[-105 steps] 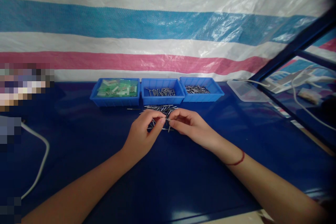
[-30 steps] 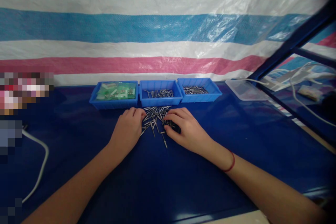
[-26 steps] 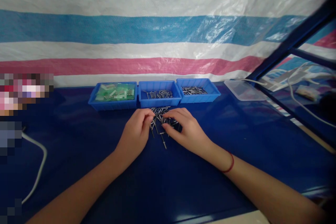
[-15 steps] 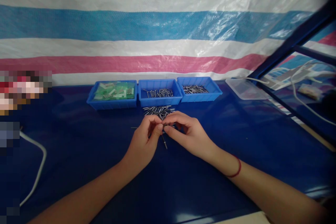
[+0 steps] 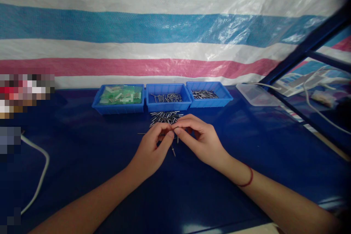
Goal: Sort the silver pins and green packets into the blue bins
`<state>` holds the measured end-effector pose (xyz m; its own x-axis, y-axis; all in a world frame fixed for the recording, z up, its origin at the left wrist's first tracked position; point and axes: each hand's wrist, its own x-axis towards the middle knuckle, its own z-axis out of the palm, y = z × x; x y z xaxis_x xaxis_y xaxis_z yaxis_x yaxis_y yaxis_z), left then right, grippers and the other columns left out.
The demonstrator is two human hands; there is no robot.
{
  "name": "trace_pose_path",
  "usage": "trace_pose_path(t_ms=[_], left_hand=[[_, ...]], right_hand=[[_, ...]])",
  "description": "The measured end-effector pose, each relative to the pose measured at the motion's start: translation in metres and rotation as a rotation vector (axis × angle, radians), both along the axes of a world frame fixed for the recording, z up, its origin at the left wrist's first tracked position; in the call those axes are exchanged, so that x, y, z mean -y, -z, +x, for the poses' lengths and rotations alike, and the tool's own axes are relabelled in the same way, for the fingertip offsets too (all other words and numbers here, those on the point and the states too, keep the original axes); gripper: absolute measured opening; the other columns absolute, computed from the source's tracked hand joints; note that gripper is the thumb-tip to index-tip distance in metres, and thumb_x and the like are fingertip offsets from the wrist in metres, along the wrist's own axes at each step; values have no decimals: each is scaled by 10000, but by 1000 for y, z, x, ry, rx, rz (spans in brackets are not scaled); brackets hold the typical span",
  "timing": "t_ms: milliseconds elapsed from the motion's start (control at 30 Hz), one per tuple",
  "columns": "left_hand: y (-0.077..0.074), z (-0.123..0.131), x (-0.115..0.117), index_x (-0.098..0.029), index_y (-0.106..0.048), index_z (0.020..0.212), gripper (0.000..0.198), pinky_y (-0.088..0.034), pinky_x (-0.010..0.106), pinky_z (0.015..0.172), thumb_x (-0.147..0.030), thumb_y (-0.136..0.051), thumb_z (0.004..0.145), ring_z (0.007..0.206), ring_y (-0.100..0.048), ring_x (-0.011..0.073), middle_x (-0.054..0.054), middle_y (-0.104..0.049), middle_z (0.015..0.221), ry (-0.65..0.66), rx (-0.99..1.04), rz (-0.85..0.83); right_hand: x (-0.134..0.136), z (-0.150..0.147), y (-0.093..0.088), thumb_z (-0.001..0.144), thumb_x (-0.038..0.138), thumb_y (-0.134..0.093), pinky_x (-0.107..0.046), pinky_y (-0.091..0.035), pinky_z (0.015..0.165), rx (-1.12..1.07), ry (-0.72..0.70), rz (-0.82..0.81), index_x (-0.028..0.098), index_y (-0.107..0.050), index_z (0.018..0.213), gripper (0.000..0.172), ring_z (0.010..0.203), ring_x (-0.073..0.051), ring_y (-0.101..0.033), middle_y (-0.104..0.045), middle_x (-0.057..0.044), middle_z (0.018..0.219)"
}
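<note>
My left hand [image 5: 153, 150] and my right hand [image 5: 202, 139] meet fingertip to fingertip over the dark blue table [image 5: 153, 201]. Both are closed in a pinch on a small, thin metal rivet [image 5: 176, 128], mostly covered by the fingers. Just beyond the fingertips lies a loose pile of metal blind rivets [image 5: 163, 116], partly hidden by my hands. A single rivet [image 5: 173, 151] lies on the table just below the fingertips. Left of my left hand, a thin metal pin [image 5: 141, 134] sticks out from behind it.
Three blue bins stand in a row at the back: a left bin [image 5: 117, 109] with green plastic bags of parts, a middle bin [image 5: 168, 107] and a right bin [image 5: 212, 103] with rivets. A clear plastic lid [image 5: 255, 95] and a white cable [image 5: 45, 161] lie at the sides.
Both hands have shifted slightly right, and the right hand's fingers have moved a little along the thin piece. The pinch of both hands stays closed; the bins look the same.
</note>
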<state>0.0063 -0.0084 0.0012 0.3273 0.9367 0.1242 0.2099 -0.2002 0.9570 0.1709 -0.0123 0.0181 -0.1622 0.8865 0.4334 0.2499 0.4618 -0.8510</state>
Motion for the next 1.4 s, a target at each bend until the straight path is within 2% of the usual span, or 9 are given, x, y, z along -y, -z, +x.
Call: trace_pose_path(t_ms=[367,533,667,767,900,1000,1067,1233,1400], left_hand=[[1,0,0,-181,-586,908,118,-490,250,719,-289,-586,862,780,-608,142,17,-625,863,-84,116,15],[-1,-1,1,-187,-590,887,130,-476,233,679,-314,-591,862,726,-598,129,-3,-615,802,-142,95,71],[2,-1,1,-192,-592,949,177,-479,251,680,-344,-590,860,714,-594,137,1,-612,798,-140,69,67],[3,-2,2,-204,-553,1080,248,-479,259,695,-335,-575,871,726,-588,135,-3,-595,807,-114,92,64],[2,-1,2,-213,-468,1213,325,-468,251,677,-300,-522,905,714,-580,122,-14,-574,798,-93,116,63],[-3,-2,3,-208,-527,1139,238,-462,265,692,-269,-500,911,720,-581,130,-7,-594,794,-86,17,117],[-6,-2,4,-204,-584,1030,156,-456,281,716,-240,-506,901,739,-577,141,3,-614,801,-84,-99,222],[-12,-6,1,-210,-626,939,151,-411,376,831,-185,-498,863,929,-555,211,41,-660,897,-68,-387,492],[-7,-10,-4,-252,-638,1036,336,-355,443,841,-161,-550,725,1037,-489,277,56,-632,1085,39,-701,541]], right_hand=[[-4,7,-2,872,194,-564,-292,-515,700,153,15,54,215,-653,914,101,795,-151,-600,-639,-40,871],[-7,10,-2,897,202,-532,-340,-493,807,323,-35,170,205,-651,908,119,899,-179,-597,-652,-63,914],[-7,9,0,906,206,-512,-343,-483,772,402,-107,187,204,-653,851,151,830,-176,-599,-665,-62,883],[-11,10,3,906,246,-519,-313,-486,725,262,-72,65,201,-656,816,169,786,-164,-602,-665,-45,823],[-27,23,8,859,352,-582,-278,-462,643,-57,179,-131,201,-684,821,187,706,-142,-572,-654,-21,798],[-43,39,9,811,395,-614,-224,-371,494,-391,361,-282,202,-688,841,209,566,-95,-473,-544,22,673],[-50,48,9,775,413,-630,-205,-316,436,-566,410,-416,200,-679,873,240,516,-75,-429,-503,34,670],[-52,47,9,722,389,-655,-190,-269,397,-674,378,-572,195,-630,897,262,480,-58,-413,-526,34,707],[-41,32,7,703,337,-672,-192,-260,405,-581,260,-587,194,-597,904,258,487,-55,-417,-535,40,712]])
